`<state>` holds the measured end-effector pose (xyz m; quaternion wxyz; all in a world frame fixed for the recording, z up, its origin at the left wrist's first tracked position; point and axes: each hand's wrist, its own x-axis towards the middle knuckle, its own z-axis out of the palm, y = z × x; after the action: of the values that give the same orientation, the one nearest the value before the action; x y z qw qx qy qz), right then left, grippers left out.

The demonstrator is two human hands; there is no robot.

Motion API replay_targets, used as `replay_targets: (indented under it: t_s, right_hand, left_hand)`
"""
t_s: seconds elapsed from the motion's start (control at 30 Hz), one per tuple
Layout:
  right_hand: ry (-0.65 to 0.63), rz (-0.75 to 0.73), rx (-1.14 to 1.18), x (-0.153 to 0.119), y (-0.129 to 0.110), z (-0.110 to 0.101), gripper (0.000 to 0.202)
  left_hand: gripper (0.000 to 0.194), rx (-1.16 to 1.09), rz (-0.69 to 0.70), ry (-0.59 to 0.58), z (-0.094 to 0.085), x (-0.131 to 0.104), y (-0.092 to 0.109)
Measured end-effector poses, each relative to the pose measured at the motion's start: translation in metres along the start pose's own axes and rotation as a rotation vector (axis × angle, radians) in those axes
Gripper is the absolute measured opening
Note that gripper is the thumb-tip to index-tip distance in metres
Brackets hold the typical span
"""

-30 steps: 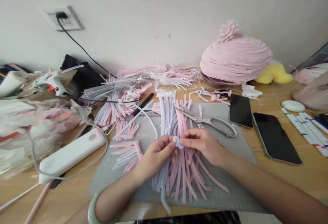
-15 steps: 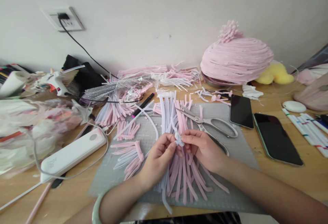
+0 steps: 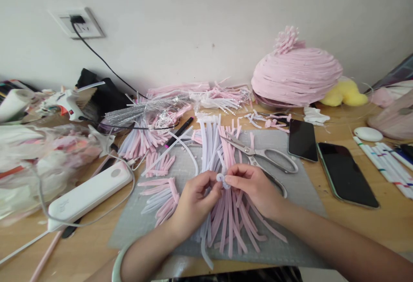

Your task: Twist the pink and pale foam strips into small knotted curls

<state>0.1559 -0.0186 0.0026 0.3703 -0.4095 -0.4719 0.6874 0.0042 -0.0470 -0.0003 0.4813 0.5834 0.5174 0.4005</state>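
A small curled, pale lavender fuzzy stem (image 3: 223,180) is pinched between both hands over the grey cutting mat. My left hand (image 3: 200,196) grips its left side with thumb and forefinger. On its right side, my right hand (image 3: 252,187) holds it with closed fingers. Beneath the hands spread long pink stems (image 3: 230,226) and lavender stems (image 3: 209,144). Silver scissors (image 3: 258,153) lie partly open across the pink stems, just beyond my right hand. Left of my left hand are folded pink and lavender stem bundles (image 3: 161,193).
A white power strip (image 3: 90,196) with cables lies left, near plastic bags (image 3: 48,157) and a glue gun (image 3: 69,103). Two phones (image 3: 346,174) and white markers (image 3: 387,165) lie right. A pink dome-shaped piece (image 3: 297,75) stands at the back.
The lavender piece between my fingers has turned and now shows a rounder curl. Both hands stay close together, with small finger shifts. The view has moved slightly.
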Motion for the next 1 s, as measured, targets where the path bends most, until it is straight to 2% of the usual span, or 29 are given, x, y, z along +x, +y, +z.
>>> replay_targets:
  t_s: [0.1,0.17,0.27,0.43,1.0]
  right_hand:
    - [0.041,0.049,0.213,-0.001,0.003,0.006,0.015]
    - [0.052,0.078,0.299,-0.002,0.004,0.008,0.015]
    - [0.035,0.078,0.188,-0.001,0.002,0.006,0.015]
    - [-0.023,0.035,-0.033,-0.003,-0.006,0.002,0.014]
    - [0.010,-0.094,-0.027,-0.005,-0.002,0.001,0.014]
  left_hand:
    - [0.018,-0.108,0.004,0.075,0.003,-0.001,0.004]
    - [0.018,-0.154,-0.009,0.065,0.004,0.000,0.006]
    - [0.020,-0.161,-0.030,-0.001,0.002,0.003,0.007]
    - [0.017,-0.242,-0.045,0.001,-0.003,0.005,0.004]
    - [0.025,-0.667,-0.293,-0.121,-0.001,0.008,0.003]
